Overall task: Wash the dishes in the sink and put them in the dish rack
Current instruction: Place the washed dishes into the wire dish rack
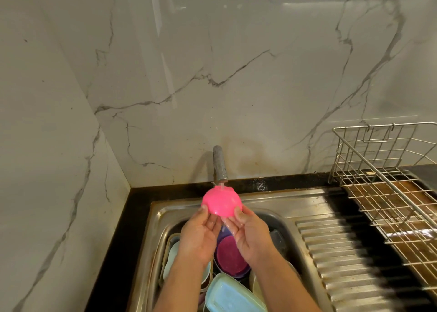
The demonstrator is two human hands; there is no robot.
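Both hands' fingers (pixel 203 211) grasp a pink bowl (pixel 221 201) under the tap (pixel 220 164), marble walls (pixel 236 75) behind

2 hands, left (pixel 198 235) and right (pixel 251 237). 1 pink bowl (pixel 221 201). 1 tap (pixel 219 162). 1 sink (pixel 165 212). 1 rack (pixel 387 181). In the sink, 1 purple bowl (pixel 230 256) and 1 blue tub (pixel 233 296); other dishes too hidden to count.

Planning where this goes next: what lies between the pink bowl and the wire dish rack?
Head view: only the bare ribbed steel drainboard separates pink bowl from wire dish rack.
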